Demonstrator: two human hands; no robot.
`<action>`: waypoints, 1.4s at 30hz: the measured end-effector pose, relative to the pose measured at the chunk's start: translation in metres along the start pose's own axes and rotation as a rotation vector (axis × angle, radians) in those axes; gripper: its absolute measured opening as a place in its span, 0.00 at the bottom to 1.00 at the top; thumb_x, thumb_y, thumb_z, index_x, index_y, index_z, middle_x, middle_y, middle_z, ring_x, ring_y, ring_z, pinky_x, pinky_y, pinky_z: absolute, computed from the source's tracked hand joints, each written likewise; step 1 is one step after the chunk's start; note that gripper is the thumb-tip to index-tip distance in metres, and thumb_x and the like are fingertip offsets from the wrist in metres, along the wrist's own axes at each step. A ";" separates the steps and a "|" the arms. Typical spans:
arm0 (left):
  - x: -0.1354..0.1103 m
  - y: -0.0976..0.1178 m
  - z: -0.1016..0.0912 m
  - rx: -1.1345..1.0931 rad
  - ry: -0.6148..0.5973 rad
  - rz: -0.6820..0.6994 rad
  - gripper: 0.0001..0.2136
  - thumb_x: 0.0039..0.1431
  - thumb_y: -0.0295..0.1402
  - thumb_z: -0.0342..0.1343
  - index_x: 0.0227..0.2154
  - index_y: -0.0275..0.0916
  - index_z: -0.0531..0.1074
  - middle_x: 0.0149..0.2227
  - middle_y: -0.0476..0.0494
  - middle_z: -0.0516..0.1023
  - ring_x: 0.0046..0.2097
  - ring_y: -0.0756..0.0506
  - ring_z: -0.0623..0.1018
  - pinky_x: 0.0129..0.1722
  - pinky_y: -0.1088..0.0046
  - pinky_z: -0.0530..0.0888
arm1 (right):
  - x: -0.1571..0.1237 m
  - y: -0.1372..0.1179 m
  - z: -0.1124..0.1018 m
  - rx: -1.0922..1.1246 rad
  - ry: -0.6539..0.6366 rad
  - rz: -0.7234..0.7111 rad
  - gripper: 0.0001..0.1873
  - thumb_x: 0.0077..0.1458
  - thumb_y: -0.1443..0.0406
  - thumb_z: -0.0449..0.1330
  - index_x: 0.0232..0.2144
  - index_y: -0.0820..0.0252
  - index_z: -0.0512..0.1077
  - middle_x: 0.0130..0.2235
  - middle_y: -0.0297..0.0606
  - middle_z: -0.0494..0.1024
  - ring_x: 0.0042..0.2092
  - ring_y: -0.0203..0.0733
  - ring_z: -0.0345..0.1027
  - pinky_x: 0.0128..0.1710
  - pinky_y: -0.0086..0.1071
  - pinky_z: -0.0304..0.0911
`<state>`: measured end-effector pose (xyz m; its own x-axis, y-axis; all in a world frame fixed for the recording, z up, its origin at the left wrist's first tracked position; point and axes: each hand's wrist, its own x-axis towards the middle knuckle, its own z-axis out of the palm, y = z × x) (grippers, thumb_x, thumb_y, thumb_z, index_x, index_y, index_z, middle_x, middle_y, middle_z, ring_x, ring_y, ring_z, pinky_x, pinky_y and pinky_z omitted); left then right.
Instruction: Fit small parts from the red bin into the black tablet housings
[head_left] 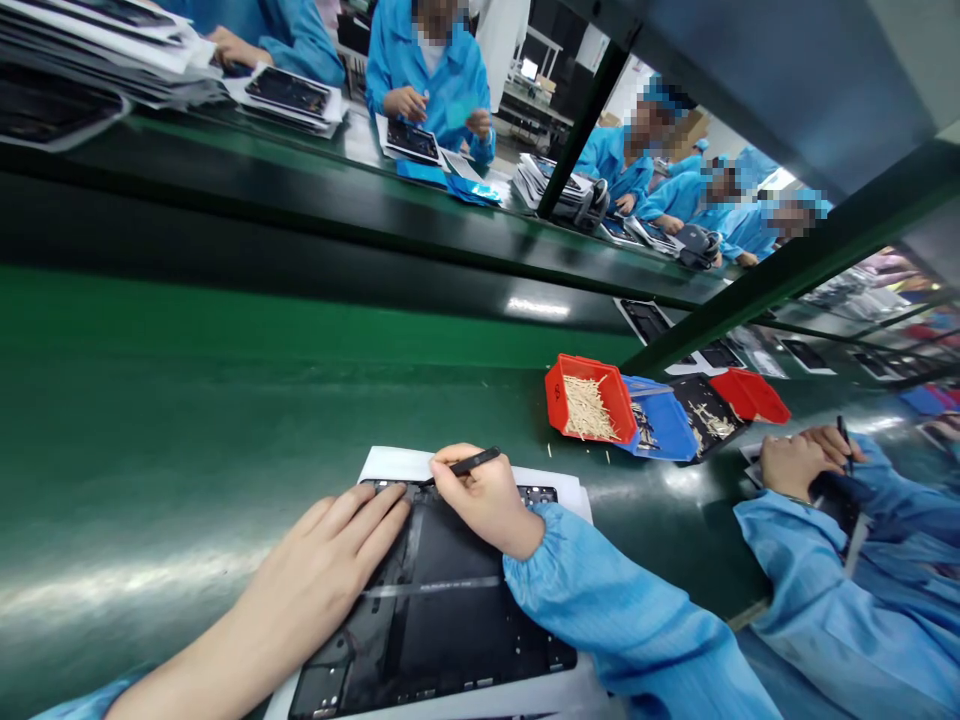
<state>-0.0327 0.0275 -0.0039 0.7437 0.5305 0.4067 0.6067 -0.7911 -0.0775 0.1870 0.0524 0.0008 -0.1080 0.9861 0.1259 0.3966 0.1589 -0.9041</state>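
A dark flat device panel [442, 610] lies on a white sheet [397, 463] on the green bench in front of me. My left hand [322, 565] rests flat on the panel's left side, fingers stretched out toward its top edge. My right hand [484, 497], in a blue sleeve, pinches black tweezers [469, 464] whose tips point left at the panel's upper edge.
A red bin of thin pale pieces [589, 398], a blue bin [660, 420], a black tray [709, 412] and another red bin [750, 395] stand to the right. A co-worker's hands [802, 460] work at the right. Several people in blue sit across the conveyor [225, 330].
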 end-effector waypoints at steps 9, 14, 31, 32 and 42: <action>-0.006 -0.006 0.008 -0.061 -0.023 -0.009 0.18 0.68 0.24 0.42 0.52 0.32 0.74 0.53 0.37 0.79 0.50 0.38 0.72 0.47 0.61 0.70 | 0.006 0.004 0.002 0.166 -0.046 0.138 0.09 0.59 0.62 0.59 0.30 0.61 0.75 0.24 0.32 0.74 0.26 0.34 0.67 0.26 0.26 0.61; -0.007 -0.007 0.010 -0.094 -0.053 -0.015 0.18 0.68 0.26 0.42 0.54 0.31 0.72 0.54 0.36 0.77 0.52 0.37 0.72 0.49 0.60 0.69 | 0.006 0.004 0.002 0.120 -0.031 0.143 0.10 0.59 0.62 0.58 0.30 0.60 0.75 0.25 0.31 0.73 0.26 0.34 0.67 0.26 0.26 0.61; -0.008 -0.008 0.016 -0.121 -0.139 -0.053 0.26 0.63 0.23 0.48 0.65 0.32 0.62 0.54 0.36 0.76 0.51 0.39 0.72 0.49 0.62 0.71 | 0.007 0.006 0.003 0.025 0.003 0.058 0.11 0.59 0.62 0.56 0.30 0.61 0.77 0.26 0.33 0.76 0.27 0.35 0.68 0.28 0.27 0.62; -0.008 -0.008 0.016 -0.119 -0.143 -0.052 0.26 0.62 0.23 0.48 0.65 0.32 0.62 0.54 0.36 0.76 0.50 0.39 0.72 0.49 0.62 0.71 | 0.006 0.005 0.003 0.017 0.011 0.053 0.11 0.58 0.62 0.57 0.30 0.61 0.77 0.27 0.33 0.77 0.27 0.35 0.68 0.28 0.27 0.62; -0.006 -0.008 0.016 -0.131 -0.140 -0.052 0.25 0.64 0.23 0.46 0.64 0.34 0.62 0.54 0.38 0.76 0.51 0.39 0.72 0.50 0.61 0.71 | 0.003 0.005 0.000 -0.024 0.048 0.044 0.11 0.58 0.62 0.56 0.29 0.60 0.76 0.25 0.32 0.75 0.26 0.35 0.66 0.27 0.27 0.61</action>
<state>-0.0376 0.0360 -0.0201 0.7500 0.6012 0.2758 0.6100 -0.7899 0.0633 0.1882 0.0561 -0.0033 -0.0468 0.9932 0.1062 0.4220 0.1161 -0.8992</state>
